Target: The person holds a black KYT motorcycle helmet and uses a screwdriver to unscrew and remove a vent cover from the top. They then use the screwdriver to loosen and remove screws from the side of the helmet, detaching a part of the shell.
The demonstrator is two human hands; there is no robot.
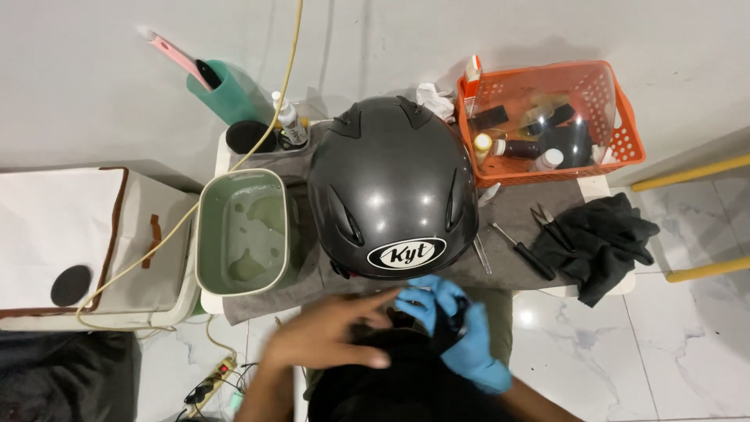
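We hold a black cloth piece (406,344) at the near edge of the table (605,187), just below the dark grey helmet (391,184) with its oval white label. Our left hand (332,336) lies flat on it; our right hand (453,328), in a blue glove, pinches it. At the far right corner stands an orange basket (629,133) of small bottles; at the left edge, a green basin (242,230).

A helmet-cleaning workshop: helmet (392,187), water basin (242,232), basket of bottles (625,133).

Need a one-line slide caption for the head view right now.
Bare left hand and blue-gloved right hand work black fabric below a dark grey helmet, beside a green basin.
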